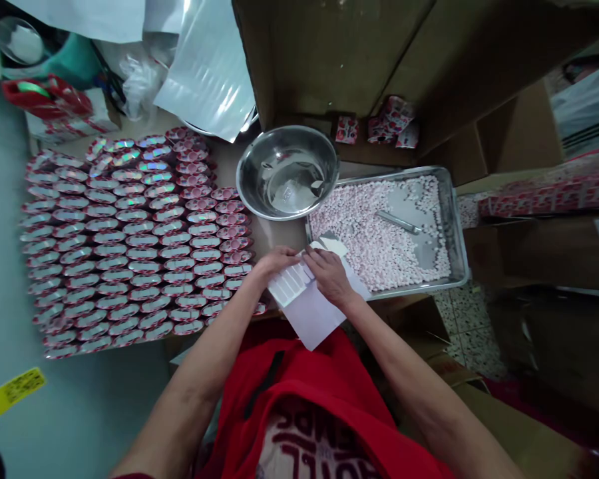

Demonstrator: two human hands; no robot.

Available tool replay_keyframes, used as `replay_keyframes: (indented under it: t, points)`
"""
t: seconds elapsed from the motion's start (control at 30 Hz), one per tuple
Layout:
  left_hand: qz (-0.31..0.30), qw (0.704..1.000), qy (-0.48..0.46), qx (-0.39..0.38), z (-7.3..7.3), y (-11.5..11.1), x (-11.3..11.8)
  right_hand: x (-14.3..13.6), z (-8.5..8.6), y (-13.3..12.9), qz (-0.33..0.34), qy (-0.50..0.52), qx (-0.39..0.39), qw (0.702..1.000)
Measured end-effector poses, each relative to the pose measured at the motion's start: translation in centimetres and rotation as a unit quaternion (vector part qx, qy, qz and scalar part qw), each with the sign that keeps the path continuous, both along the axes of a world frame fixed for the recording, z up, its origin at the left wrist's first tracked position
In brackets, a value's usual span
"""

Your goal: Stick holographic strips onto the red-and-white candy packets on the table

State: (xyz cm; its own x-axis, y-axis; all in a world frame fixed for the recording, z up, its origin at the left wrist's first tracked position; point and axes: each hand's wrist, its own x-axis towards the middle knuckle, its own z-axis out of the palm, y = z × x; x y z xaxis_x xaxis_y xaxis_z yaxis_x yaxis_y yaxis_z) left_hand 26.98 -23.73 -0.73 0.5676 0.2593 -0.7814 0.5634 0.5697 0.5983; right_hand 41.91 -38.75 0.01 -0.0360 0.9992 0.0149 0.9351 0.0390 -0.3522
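In front of my body, my left hand (278,259) grips the upper left edge of a sheet of white stickers (288,287) with several narrow rectangular labels. My right hand (331,276) is closed at the sheet's upper right, its fingers bent down close to the left fingertips. Whatever small piece lies under those fingers is hidden. A plain pale sheet (315,318) hangs below the labels, between my forearms. Torn white paper scraps (333,246) stick up just beyond my right fingers, beside the tray's near left corner.
Rows of small red-and-white packs (142,254) stand at left. Behind my hands is a steel bowl (287,174) with clear plastic inside. A metal tray (463,256) at right holds pale pellets (369,246) and a metal tube (398,221). An open carton (339,60) stands behind.
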Motion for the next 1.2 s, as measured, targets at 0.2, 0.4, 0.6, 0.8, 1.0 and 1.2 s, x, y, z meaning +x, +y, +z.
replay_keyframes:
  t: [0.2, 0.4, 0.6, 0.8, 1.0, 1.2]
  points:
    - [-0.092, 0.993, 0.005, 0.068, 1.1, 0.8, 0.0, -0.3, 0.8, -0.8, -0.025, 0.005, 0.034, 0.999]
    - [-0.132, 0.990, -0.014, 0.055, 1.8, 1.7, -0.4, -0.3, 0.9, -0.4, -0.012, -0.003, 0.058, 0.998]
    - [-0.138, 0.986, -0.052, 0.079, 0.9, 1.3, -1.3, -0.1, 0.7, 0.3, 0.039, 0.013, 0.014, 0.999]
    - [-0.093, 0.995, -0.036, 0.031, 1.0, 0.8, -1.4, 0.0, 0.9, -0.6, 0.068, 0.010, 0.018, 0.997]
    - [-0.095, 0.994, 0.015, 0.045, 1.7, 0.1, -1.1, 0.2, 3.0, -1.7, 0.034, 0.032, 0.043, 0.998]
    - [-0.095, 0.978, 0.035, 0.180, 1.8, -0.4, 0.2, 0.3, 5.9, -2.4, -0.094, 0.085, 0.003, 0.992]
